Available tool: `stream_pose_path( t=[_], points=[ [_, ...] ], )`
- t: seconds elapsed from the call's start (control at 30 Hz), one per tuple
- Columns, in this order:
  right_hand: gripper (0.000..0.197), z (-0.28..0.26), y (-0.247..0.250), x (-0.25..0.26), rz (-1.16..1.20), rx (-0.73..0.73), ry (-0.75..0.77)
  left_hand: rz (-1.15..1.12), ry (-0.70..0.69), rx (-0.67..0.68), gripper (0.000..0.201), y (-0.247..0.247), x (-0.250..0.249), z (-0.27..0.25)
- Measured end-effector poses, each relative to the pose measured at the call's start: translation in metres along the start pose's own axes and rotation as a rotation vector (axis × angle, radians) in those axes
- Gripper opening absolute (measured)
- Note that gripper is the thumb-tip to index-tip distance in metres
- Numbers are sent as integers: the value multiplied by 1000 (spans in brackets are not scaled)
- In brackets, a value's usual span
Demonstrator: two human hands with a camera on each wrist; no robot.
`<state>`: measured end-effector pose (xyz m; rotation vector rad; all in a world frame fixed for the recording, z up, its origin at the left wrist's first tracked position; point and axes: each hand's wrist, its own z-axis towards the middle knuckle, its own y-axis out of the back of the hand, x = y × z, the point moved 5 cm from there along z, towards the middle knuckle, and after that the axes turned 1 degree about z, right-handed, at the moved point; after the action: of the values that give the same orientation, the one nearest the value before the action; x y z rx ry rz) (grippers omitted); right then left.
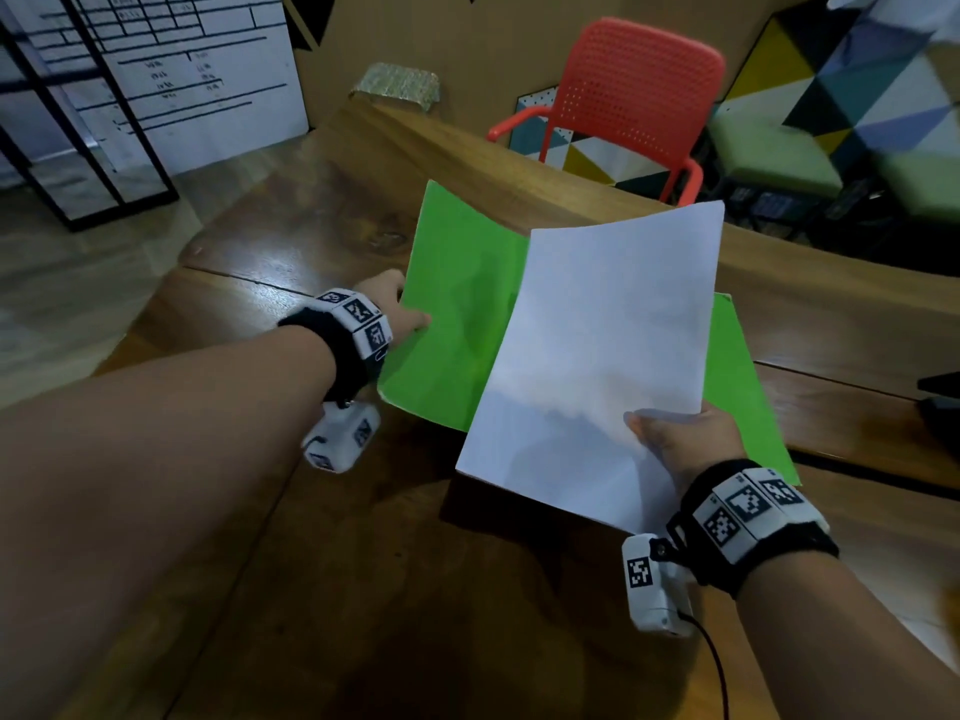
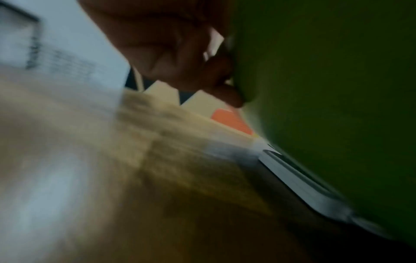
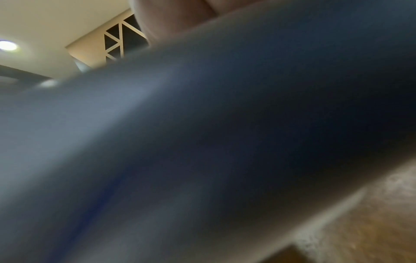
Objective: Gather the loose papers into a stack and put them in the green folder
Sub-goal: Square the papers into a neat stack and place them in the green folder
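Observation:
The green folder (image 1: 457, 314) lies open on the wooden table (image 1: 291, 511), its left flap lifted. My left hand (image 1: 397, 304) grips that flap's left edge, thumb on top; the left wrist view shows curled fingers (image 2: 216, 74) against the dark green flap (image 2: 326, 106). My right hand (image 1: 680, 439) holds a stack of white papers (image 1: 602, 345) by its near right corner, thumb on top. The stack hovers tilted over the folder's right half (image 1: 737, 376). In the right wrist view the underside of the papers (image 3: 202, 133) fills most of the frame.
A red plastic chair (image 1: 628, 96) stands beyond the table's far edge. A white board with printed lines (image 1: 171, 70) and a black frame stand at the back left. A dark object (image 1: 940, 392) sits at the table's right edge. Bare wood lies near me.

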<state>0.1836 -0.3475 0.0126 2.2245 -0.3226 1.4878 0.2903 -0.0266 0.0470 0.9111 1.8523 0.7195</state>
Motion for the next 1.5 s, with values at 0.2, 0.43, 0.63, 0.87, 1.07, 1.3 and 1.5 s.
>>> stream_pose_path(
  t=[0.2, 0.43, 0.63, 0.87, 1.07, 1.3, 1.5],
  points=[
    [16, -35, 25, 17, -28, 52, -41, 33, -161, -24, 56, 31, -12, -63],
    [20, -80, 61, 2, -248, 131, -218, 16, -244, 83, 31, 53, -37, -151],
    [21, -118, 55, -37, -242, 186, -289, 46, -193, 177, 14, 32, -44, -206],
    [24, -141, 46, -70, -403, 295, -241, 231, -298, 57, 47, 23, -40, -236],
    [33, -156, 58, -77, -445, 241, -288, 420, -340, 136, 51, 23, -27, -255],
    [55, -160, 55, -83, -500, 221, -284, 256, -218, 72, 44, 24, -14, -246],
    [45, -160, 56, -90, -513, 250, -266, 381, -208, 47, 8, 42, 1, -232]
  ],
)
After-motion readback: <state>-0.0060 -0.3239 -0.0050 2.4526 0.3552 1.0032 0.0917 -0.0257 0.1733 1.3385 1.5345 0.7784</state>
